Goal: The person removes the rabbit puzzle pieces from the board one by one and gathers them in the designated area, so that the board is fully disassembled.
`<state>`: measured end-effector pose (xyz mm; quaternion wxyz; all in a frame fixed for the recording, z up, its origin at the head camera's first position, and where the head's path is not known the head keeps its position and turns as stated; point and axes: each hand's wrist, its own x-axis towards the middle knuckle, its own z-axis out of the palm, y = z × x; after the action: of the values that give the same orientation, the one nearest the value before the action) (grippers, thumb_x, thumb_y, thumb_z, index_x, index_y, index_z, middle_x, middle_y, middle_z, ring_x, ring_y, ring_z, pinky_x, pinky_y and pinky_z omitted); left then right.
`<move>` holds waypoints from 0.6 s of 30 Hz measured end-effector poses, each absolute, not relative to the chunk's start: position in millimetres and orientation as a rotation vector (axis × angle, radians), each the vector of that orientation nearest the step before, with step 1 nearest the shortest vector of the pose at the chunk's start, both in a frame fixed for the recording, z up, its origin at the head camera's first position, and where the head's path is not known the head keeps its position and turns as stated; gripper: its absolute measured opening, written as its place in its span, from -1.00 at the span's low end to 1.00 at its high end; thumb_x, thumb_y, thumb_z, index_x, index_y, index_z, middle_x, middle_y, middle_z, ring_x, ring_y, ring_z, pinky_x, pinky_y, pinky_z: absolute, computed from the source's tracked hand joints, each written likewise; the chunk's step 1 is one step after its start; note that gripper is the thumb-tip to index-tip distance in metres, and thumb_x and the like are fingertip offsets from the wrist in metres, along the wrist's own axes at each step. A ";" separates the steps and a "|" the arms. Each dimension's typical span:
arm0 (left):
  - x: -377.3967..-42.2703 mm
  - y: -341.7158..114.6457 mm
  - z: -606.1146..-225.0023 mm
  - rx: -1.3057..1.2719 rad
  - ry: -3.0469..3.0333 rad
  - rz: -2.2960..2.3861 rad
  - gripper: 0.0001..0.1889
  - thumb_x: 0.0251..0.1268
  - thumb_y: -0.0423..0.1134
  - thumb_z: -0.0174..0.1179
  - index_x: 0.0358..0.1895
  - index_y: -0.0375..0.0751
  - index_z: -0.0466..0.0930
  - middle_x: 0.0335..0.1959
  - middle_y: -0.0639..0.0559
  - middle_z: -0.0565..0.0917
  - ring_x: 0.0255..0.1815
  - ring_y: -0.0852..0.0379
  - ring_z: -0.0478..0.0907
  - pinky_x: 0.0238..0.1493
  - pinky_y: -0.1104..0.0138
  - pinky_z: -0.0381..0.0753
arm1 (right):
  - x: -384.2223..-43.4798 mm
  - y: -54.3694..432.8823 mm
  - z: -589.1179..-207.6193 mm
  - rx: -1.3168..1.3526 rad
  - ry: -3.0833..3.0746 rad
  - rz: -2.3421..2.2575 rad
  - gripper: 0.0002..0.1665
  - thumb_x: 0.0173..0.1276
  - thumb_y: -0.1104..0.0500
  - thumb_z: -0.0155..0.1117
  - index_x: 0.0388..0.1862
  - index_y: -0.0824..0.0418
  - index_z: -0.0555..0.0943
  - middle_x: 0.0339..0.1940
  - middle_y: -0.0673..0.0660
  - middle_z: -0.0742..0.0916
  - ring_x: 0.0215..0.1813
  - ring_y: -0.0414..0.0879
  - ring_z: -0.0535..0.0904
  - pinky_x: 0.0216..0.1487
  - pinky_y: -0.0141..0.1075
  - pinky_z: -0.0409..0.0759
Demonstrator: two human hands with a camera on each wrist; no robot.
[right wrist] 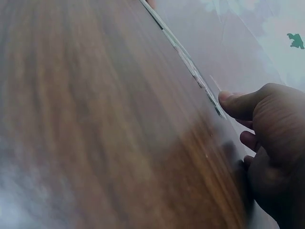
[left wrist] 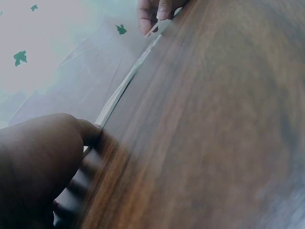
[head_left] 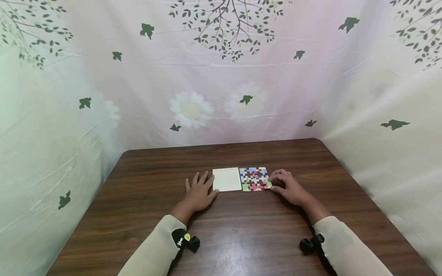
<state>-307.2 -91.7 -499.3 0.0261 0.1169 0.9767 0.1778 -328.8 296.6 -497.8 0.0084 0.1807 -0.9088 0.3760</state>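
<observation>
In the head view a flat white puzzle board (head_left: 226, 180) lies on the brown table. Against its right side is a colourful jigsaw puzzle (head_left: 254, 178), its pieces laid in a loose square with dark gaps between them. My left hand (head_left: 200, 194) rests with spread fingers at the board's left edge, thumb near the lower corner. At the puzzle's right edge, my right hand (head_left: 289, 188) pinches a puzzle piece (head_left: 267, 184) between thumb and fingers. From the left wrist, that piece shows as a thin tilted edge under the right fingers (left wrist: 164, 9).
The wood-grain table (head_left: 228, 230) stretches around the board on all sides. A pale printed cloth (head_left: 221, 76) with leaves, birds and flowers hangs behind the table and along both sides. Black wrist cameras sit on both sleeves.
</observation>
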 end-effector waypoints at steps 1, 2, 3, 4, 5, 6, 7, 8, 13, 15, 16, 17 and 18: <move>-307.1 -91.6 -499.3 0.363 3.018 0.548 -0.26 0.71 0.30 -0.02 0.79 0.15 0.17 0.85 -0.09 0.08 0.86 -0.37 -0.13 0.67 -0.55 -0.29 | -328.6 297.2 -498.1 0.557 -2.844 1.177 -0.73 0.55 0.23 0.44 0.17 0.15 0.77 0.39 0.25 0.59 0.50 0.30 0.35 0.51 0.39 0.34; -307.1 -91.4 -499.4 0.365 3.018 0.547 -0.26 0.71 0.30 -0.02 0.79 0.15 0.17 0.85 -0.09 0.08 0.86 -0.37 -0.13 0.67 -0.55 -0.29 | -328.4 297.7 -498.2 0.553 -2.848 1.176 -0.73 0.55 0.24 0.44 0.17 0.15 0.77 0.39 0.25 0.59 0.50 0.30 0.35 0.51 0.40 0.34; -307.0 -91.2 -499.4 0.368 3.017 0.551 -0.26 0.71 0.30 -0.02 0.79 0.15 0.17 0.85 -0.09 0.08 0.86 -0.37 -0.13 0.67 -0.55 -0.29 | -328.3 298.0 -498.2 0.550 -2.850 1.178 -0.74 0.55 0.25 0.44 0.17 0.15 0.77 0.40 0.26 0.58 0.50 0.30 0.35 0.51 0.40 0.34; -307.1 -90.9 -499.7 0.370 3.017 0.551 -0.26 0.71 0.30 -0.02 0.79 0.15 0.18 0.85 -0.09 0.08 0.86 -0.37 -0.13 0.67 -0.55 -0.29 | -328.1 298.3 -498.1 0.546 -2.852 1.183 -0.74 0.55 0.25 0.44 0.17 0.16 0.77 0.40 0.26 0.58 0.51 0.30 0.35 0.51 0.40 0.34; -307.1 -90.8 -499.8 0.371 3.017 0.549 -0.26 0.71 0.30 -0.02 0.79 0.15 0.17 0.85 -0.08 0.07 0.86 -0.37 -0.13 0.67 -0.55 -0.29 | -328.1 298.5 -498.0 0.542 -2.854 1.185 -0.74 0.55 0.26 0.44 0.16 0.16 0.77 0.40 0.26 0.58 0.51 0.30 0.35 0.51 0.40 0.34; -307.0 -90.6 -499.7 0.371 3.015 0.553 -0.26 0.71 0.29 -0.02 0.79 0.14 0.17 0.85 -0.09 0.07 0.86 -0.37 -0.13 0.67 -0.55 -0.29 | -328.0 298.7 -497.9 0.539 -2.856 1.188 -0.75 0.55 0.26 0.43 0.16 0.15 0.77 0.40 0.25 0.58 0.51 0.30 0.35 0.51 0.40 0.34; -307.0 -90.5 -499.8 0.371 3.015 0.553 -0.26 0.71 0.29 -0.02 0.79 0.14 0.17 0.85 -0.09 0.07 0.86 -0.37 -0.13 0.67 -0.55 -0.29 | -327.9 298.8 -497.8 0.538 -2.860 1.187 -0.75 0.55 0.26 0.44 0.15 0.15 0.78 0.41 0.25 0.58 0.50 0.30 0.35 0.51 0.40 0.35; -306.9 -90.5 -499.9 0.370 3.015 0.553 -0.26 0.71 0.29 -0.02 0.79 0.14 0.17 0.85 -0.09 0.07 0.86 -0.37 -0.13 0.67 -0.55 -0.29 | -327.9 298.8 -497.7 0.538 -2.864 1.185 -0.75 0.55 0.26 0.44 0.15 0.14 0.78 0.41 0.25 0.58 0.50 0.30 0.35 0.50 0.39 0.35; -302.4 -87.7 -500.1 0.351 3.023 0.562 -0.26 0.71 0.29 -0.01 0.78 0.13 0.19 0.85 -0.09 0.08 0.86 -0.37 -0.13 0.67 -0.55 -0.29 | -328.4 301.5 -498.1 0.551 -2.876 1.173 -0.77 0.54 0.23 0.46 0.12 0.12 0.79 0.40 0.24 0.58 0.50 0.30 0.36 0.49 0.39 0.38; -298.4 -84.7 -500.3 0.336 3.028 0.557 -0.26 0.71 0.29 -0.01 0.78 0.13 0.19 0.85 -0.09 0.08 0.86 -0.37 -0.13 0.67 -0.55 -0.29 | -328.3 304.4 -498.2 0.568 -2.878 1.175 -0.78 0.53 0.23 0.47 0.10 0.12 0.79 0.40 0.25 0.58 0.49 0.31 0.36 0.48 0.39 0.38; -296.4 -83.2 -500.4 0.327 3.029 0.558 -0.26 0.71 0.29 -0.01 0.78 0.13 0.19 0.85 -0.09 0.08 0.86 -0.38 -0.13 0.67 -0.55 -0.29 | -328.1 305.8 -498.3 0.577 -2.879 1.176 -0.79 0.53 0.23 0.48 0.09 0.13 0.80 0.39 0.25 0.58 0.49 0.31 0.36 0.48 0.39 0.38; -294.5 -81.7 -500.5 0.319 3.031 0.554 -0.26 0.71 0.29 -0.01 0.78 0.13 0.19 0.85 -0.09 0.08 0.86 -0.38 -0.13 0.67 -0.55 -0.29 | -327.9 307.3 -498.4 0.585 -2.879 1.176 -0.79 0.52 0.23 0.48 0.09 0.13 0.80 0.39 0.25 0.58 0.49 0.31 0.36 0.47 0.38 0.39; -292.6 -80.1 -500.6 0.311 3.032 0.550 -0.26 0.71 0.29 -0.01 0.78 0.13 0.19 0.85 -0.09 0.08 0.86 -0.38 -0.13 0.67 -0.55 -0.30 | -327.7 308.7 -498.5 0.594 -2.879 1.180 -0.79 0.52 0.24 0.48 0.08 0.13 0.80 0.39 0.25 0.58 0.49 0.31 0.36 0.46 0.38 0.39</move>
<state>-292.6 -80.1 -500.6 0.0221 0.1003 0.9787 0.1776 -327.7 308.7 -498.5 -0.0127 0.1876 -0.9088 0.3724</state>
